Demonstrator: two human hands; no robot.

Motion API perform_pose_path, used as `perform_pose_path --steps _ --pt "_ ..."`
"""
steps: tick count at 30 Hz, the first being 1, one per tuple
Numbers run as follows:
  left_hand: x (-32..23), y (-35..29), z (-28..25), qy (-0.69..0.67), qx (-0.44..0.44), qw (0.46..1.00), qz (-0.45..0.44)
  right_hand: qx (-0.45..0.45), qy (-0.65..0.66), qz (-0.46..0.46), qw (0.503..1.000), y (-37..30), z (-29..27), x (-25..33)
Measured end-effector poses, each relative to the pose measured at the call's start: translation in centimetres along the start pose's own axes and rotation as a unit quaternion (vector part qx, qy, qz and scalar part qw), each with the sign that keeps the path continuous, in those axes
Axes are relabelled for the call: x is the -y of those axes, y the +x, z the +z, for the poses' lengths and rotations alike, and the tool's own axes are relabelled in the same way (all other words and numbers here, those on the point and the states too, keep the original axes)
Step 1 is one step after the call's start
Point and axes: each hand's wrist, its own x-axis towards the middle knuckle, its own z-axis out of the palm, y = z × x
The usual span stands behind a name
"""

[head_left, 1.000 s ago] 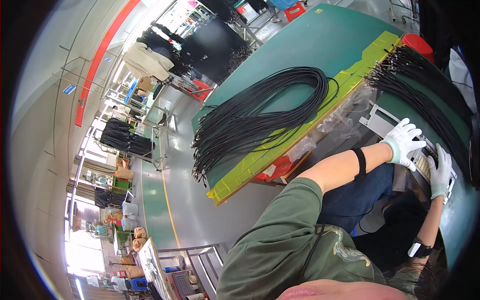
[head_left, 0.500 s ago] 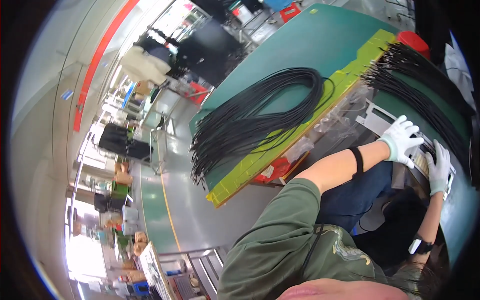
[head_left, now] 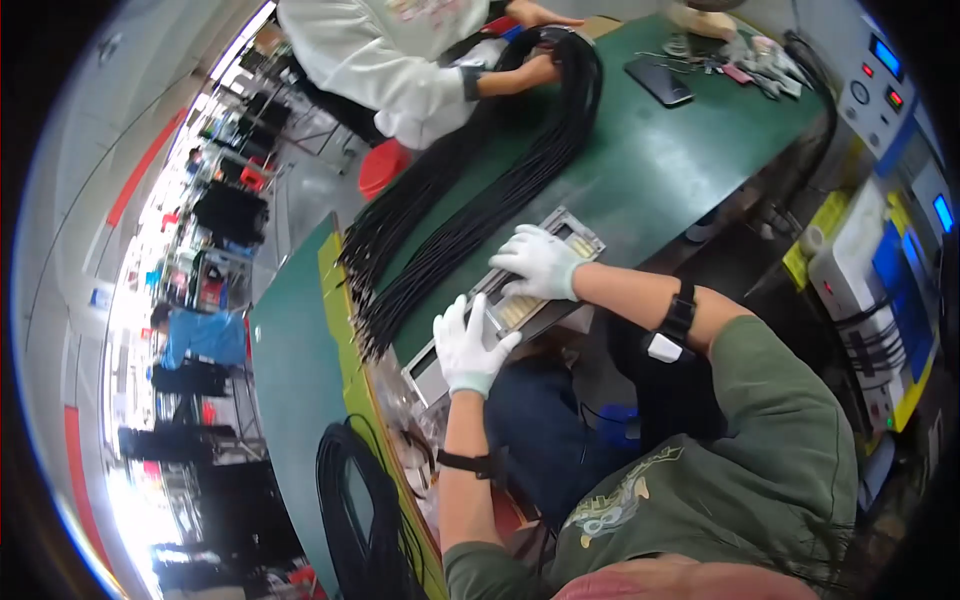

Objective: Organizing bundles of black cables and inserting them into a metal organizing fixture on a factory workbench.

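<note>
The left hand [head_left: 466,350] and right hand [head_left: 540,260] wear matt white gloves of soft, knitted-looking cloth. The metal frame [head_left: 428,378] beneath them has a smooth, silvery finish. Smooth, faintly shiny black sheathing, plastic by its look, covers the cables [head_left: 500,195]. The green tabletop [head_left: 650,150] is smooth and semi-gloss, catching pale reflections, and the dark phone [head_left: 660,82] has a glossy, glass-like face. The green shirt [head_left: 770,420] is matt cloth, softly creased; the red stool [head_left: 382,167] looks like smooth plastic.
</note>
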Motion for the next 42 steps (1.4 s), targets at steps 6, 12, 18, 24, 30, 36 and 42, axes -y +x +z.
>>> perform_pose_path --steps 6,12,18,24,30,36,42 --pt "-0.5 -0.39 -0.14 0.006 0.018 1.0 -0.016 0.027 -0.007 0.014 1.0 -0.21 0.36 0.45" --pt "-0.22 -0.54 0.05 0.013 0.02 0.999 -0.024 0.078 0.013 0.037 0.996 -0.05 0.17 0.52" --pt "-0.22 -0.51 0.08 0.005 0.019 0.999 -0.028 0.083 0.009 0.037 0.996 -0.08 -0.12 0.59" --pt "-0.34 -0.44 -0.06 0.011 0.022 0.999 -0.026 0.087 0.008 0.042 0.995 -0.06 -0.13 0.62" --pt "-0.17 -0.51 0.17 0.003 0.018 0.999 -0.027 0.08 0.009 0.038 0.996 -0.13 -0.09 0.58" --pt "-0.09 -0.51 0.13 0.014 0.017 1.0 -0.022 0.077 0.012 0.035 0.996 -0.02 0.02 0.52" --pt "-0.37 -0.57 -0.07 0.001 0.013 1.0 -0.028 0.068 0.017 0.035 0.997 -0.17 0.26 0.49"
